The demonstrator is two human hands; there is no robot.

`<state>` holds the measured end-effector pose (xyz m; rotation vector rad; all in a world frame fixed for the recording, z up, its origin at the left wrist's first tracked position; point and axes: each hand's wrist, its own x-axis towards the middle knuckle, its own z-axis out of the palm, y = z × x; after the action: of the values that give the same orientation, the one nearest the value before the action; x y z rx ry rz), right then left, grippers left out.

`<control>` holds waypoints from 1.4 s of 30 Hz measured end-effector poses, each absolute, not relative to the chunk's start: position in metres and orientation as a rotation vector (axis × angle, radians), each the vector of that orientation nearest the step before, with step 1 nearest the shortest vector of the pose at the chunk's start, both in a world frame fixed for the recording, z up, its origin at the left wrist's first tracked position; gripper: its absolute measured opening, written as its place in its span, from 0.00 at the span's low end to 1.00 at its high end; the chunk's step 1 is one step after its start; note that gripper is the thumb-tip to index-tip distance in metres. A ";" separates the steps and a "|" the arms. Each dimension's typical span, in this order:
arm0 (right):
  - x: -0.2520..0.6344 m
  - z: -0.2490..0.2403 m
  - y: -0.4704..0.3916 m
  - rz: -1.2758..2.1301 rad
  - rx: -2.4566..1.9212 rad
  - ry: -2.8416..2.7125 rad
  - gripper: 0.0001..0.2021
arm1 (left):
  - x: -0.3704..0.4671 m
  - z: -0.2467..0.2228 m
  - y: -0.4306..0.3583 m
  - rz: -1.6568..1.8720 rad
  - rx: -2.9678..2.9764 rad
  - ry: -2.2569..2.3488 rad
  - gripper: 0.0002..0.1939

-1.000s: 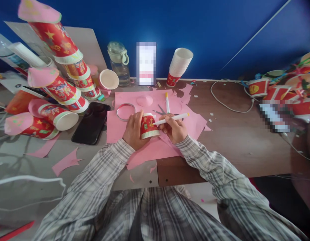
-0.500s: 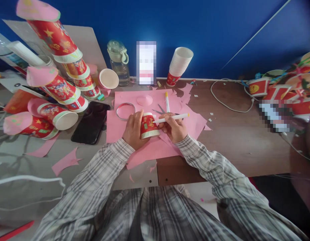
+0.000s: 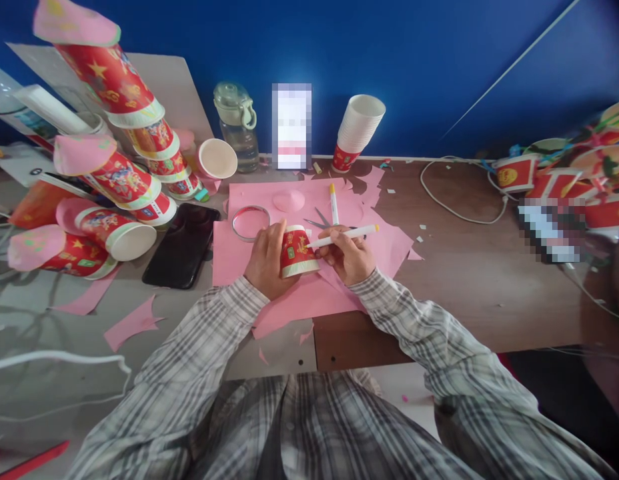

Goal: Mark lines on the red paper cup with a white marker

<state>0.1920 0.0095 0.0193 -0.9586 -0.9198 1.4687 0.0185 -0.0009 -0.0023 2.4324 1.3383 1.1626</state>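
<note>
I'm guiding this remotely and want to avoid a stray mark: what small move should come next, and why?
Probably a short, light stroke with the white marker on the yellow design. The right hand holds the marker with its tip at or just over that design, and the left hand grips the side of the red cup, which should steady it.
</note>
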 end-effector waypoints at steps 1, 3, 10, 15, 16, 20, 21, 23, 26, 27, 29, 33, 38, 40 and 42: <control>0.192 0.019 0.010 1.473 -0.955 -0.920 0.14 | 0.018 -0.002 -0.001 1.158 2.431 1.338 0.44; 0.192 0.019 0.010 1.473 -0.944 -0.927 0.15 | 0.018 -0.002 -0.001 1.151 2.425 1.345 0.43; 0.191 0.021 0.010 1.473 -0.928 -0.911 0.15 | 0.019 0.000 -0.002 1.149 2.426 1.365 0.43; 0.190 0.021 0.011 1.482 -0.903 -0.899 0.15 | 0.018 -0.001 -0.001 1.172 2.437 1.351 0.42; 0.190 0.020 0.011 1.479 -0.901 -0.897 0.15 | 0.018 -0.001 -0.001 1.185 2.437 1.355 0.42; 0.189 0.020 0.012 1.473 -0.909 -0.873 0.16 | 0.017 -0.002 0.000 1.205 2.460 1.323 0.43; 0.189 0.020 0.012 1.475 -0.911 -0.863 0.16 | 0.017 -0.002 0.000 1.204 2.460 1.320 0.43; 0.189 0.020 0.012 1.487 -0.909 -0.841 0.15 | 0.017 -0.001 0.000 1.196 2.443 1.332 0.43; 0.189 0.019 0.013 1.509 -0.882 -0.836 0.14 | 0.017 0.000 0.000 1.201 2.445 1.327 0.43; 0.189 0.019 0.013 1.514 -0.865 -0.844 0.14 | 0.017 0.000 0.000 1.206 2.450 1.320 0.43; 0.189 0.019 0.014 1.516 -0.828 -0.857 0.15 | 0.017 0.001 0.000 1.215 2.456 1.312 0.43; 0.189 0.019 0.014 1.514 -0.832 -0.836 0.15 | 0.017 0.001 0.000 1.212 2.455 1.311 0.43; 0.190 0.019 0.015 1.536 -0.838 -0.805 0.14 | 0.016 0.001 0.000 1.209 2.441 1.304 0.43; 0.191 0.019 0.015 1.539 -0.832 -0.827 0.14 | 0.017 0.001 0.000 1.208 2.450 1.308 0.42; 0.191 0.019 0.015 1.535 -0.828 -0.847 0.15 | 0.017 0.001 0.000 1.205 2.453 1.314 0.42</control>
<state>0.1907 0.0151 0.0189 -0.8281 -0.8474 1.5354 0.0168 0.0002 0.0011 2.4529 1.3145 1.2048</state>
